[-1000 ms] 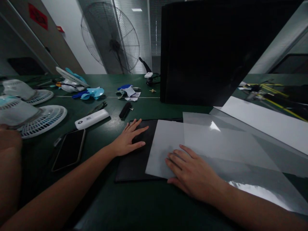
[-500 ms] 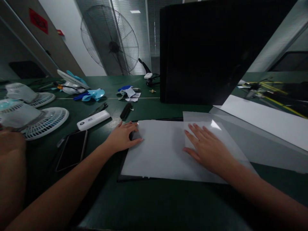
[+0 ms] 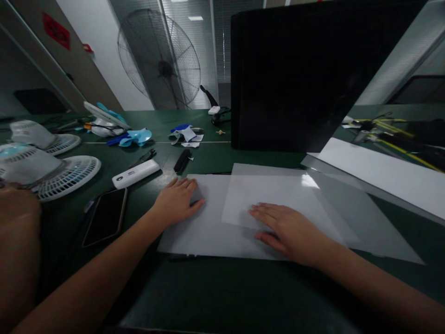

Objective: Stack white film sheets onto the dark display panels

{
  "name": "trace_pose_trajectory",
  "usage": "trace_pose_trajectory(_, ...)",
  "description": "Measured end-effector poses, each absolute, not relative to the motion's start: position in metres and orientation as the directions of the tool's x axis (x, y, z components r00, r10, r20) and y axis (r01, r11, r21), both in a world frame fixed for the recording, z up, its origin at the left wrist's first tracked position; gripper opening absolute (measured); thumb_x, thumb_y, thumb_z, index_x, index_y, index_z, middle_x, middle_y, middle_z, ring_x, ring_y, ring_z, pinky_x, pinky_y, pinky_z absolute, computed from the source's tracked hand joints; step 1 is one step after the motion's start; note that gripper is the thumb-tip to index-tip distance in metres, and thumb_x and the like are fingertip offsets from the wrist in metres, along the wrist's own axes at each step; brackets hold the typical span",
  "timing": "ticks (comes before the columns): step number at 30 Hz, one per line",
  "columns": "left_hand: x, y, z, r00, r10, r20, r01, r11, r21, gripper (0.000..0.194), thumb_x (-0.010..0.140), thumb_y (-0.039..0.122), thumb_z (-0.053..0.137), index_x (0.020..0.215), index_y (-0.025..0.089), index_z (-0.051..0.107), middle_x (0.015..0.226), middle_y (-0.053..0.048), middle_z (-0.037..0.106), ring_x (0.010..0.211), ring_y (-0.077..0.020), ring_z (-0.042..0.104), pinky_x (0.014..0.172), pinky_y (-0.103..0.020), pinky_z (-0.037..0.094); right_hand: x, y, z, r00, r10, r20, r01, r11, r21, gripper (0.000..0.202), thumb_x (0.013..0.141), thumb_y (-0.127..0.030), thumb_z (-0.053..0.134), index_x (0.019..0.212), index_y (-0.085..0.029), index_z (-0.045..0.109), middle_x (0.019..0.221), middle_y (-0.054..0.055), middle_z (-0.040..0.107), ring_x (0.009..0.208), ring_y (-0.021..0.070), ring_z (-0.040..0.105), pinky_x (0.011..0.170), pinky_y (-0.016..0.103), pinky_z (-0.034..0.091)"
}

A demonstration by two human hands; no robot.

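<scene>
My left hand (image 3: 176, 199) lies palm down at the upper left edge of a white sheet (image 3: 194, 232), its fingers extended and its thumb on the sheet. My right hand (image 3: 283, 229) rests flat with fingers stretched out and close together. Beneath it a translucent sheet (image 3: 239, 199) overlaps the white one, its left corner near the middle of the white sheet. Part of a dark, flat thing (image 3: 182, 258) pokes out under the near edge; the sheets hide the rest. Neither hand grips anything.
A large black panel (image 3: 295, 83) stands behind the sheets. White boards (image 3: 389, 176) lie to the right. On the left are a phone (image 3: 106, 215), a white oblong device (image 3: 135, 174) and white fan-like parts (image 3: 69, 174). Another person's hand (image 3: 15, 204) is at the far left.
The translucent sheet has slid left over the white sheet, and my right hand has moved left and nearer. The white sheet has also shifted left. My left hand has barely moved.
</scene>
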State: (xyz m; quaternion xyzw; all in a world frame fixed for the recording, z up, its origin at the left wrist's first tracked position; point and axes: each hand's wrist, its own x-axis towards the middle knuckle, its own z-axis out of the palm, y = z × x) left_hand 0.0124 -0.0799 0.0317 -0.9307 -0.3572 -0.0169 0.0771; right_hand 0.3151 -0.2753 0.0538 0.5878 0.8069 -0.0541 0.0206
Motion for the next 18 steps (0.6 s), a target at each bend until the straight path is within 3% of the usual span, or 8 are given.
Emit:
trace_pose_trajectory(3, 0.015, -0.086, 0.029, 0.726, 0.678, 0.111, 0.687, -0.719, -0.106, 0.067, 0.100, 0.059, 0.038, 0.148, 0.014, 0.049, 0.153, -0.019, 0.051, 0.139, -0.0381, 0.050, 0.121, -0.058, 0.031, 0.311, -0.278, 0.054, -0.471, 0.881, -0.040, 0.867, 0.454, -0.206, 0.059, 0.108, -0.052, 0.045, 0.160, -0.025, 0.039, 0.159, 0.004, 0.035, 0.141, 0.0251, 0.044, 0.118, 0.048, 0.043)
trace_pose_trajectory(5, 0.018, -0.090, 0.026, 0.702, 0.702, 0.122, 0.711, -0.700, -0.064, 0.067, 0.100, 0.058, 0.037, 0.150, 0.015, 0.047, 0.152, -0.019, 0.050, 0.139, -0.0398, 0.049, 0.122, -0.060, 0.029, 0.315, -0.278, 0.050, -0.397, 0.916, 0.050, 0.907, 0.400, -0.132, 0.058, 0.108, -0.049, 0.041, 0.159, -0.021, 0.042, 0.159, 0.008, 0.034, 0.142, 0.0290, 0.042, 0.116, 0.054, 0.043)
trace_pose_trajectory(7, 0.021, -0.094, 0.022, 0.672, 0.726, 0.143, 0.734, -0.679, -0.001, 0.067, 0.100, 0.059, 0.039, 0.150, 0.015, 0.047, 0.150, -0.020, 0.050, 0.140, -0.0416, 0.047, 0.123, -0.062, 0.026, 0.324, -0.276, 0.043, -0.211, 0.972, 0.106, 0.978, 0.210, 0.019, 0.059, 0.106, -0.048, 0.041, 0.153, -0.014, 0.050, 0.156, 0.014, 0.038, 0.142, 0.0360, 0.041, 0.115, 0.060, 0.042)
trace_pose_trajectory(10, 0.026, -0.098, 0.013, 0.636, 0.750, 0.180, 0.747, -0.657, 0.096, 0.065, 0.099, 0.058, 0.041, 0.149, 0.017, 0.048, 0.148, -0.019, 0.049, 0.141, -0.0424, 0.044, 0.124, -0.063, 0.023, 0.339, -0.274, 0.036, 0.032, 0.997, 0.070, 0.987, -0.042, 0.154, 0.063, 0.104, -0.054, 0.040, 0.143, -0.008, 0.061, 0.145, 0.021, 0.050, 0.133, 0.0411, 0.049, 0.108, 0.063, 0.047)
trace_pose_trajectory(14, 0.029, -0.099, 0.007, 0.627, 0.762, 0.163, 0.744, -0.647, 0.166, 0.071, 0.097, 0.064, 0.044, 0.151, 0.018, 0.045, 0.151, -0.019, 0.045, 0.144, -0.0447, 0.039, 0.122, -0.064, 0.024, 0.347, -0.270, 0.032, 0.056, 0.998, 0.028, 0.986, -0.060, 0.158, 0.065, 0.105, -0.060, 0.036, 0.140, -0.012, 0.063, 0.141, 0.018, 0.054, 0.122, 0.0382, 0.058, 0.101, 0.061, 0.053)
trace_pose_trajectory(18, 0.025, -0.092, 0.016, 0.645, 0.752, 0.135, 0.731, -0.659, 0.178, 0.064, 0.100, 0.063, 0.039, 0.147, 0.021, 0.052, 0.150, -0.016, 0.049, 0.142, -0.0425, 0.044, 0.120, -0.066, 0.026, 0.340, -0.268, 0.030, -0.002, 1.000, 0.007, 0.988, 0.000, 0.156, 0.066, 0.104, -0.061, 0.041, 0.148, -0.015, 0.056, 0.150, 0.016, 0.047, 0.131, 0.0372, 0.052, 0.108, 0.060, 0.048)
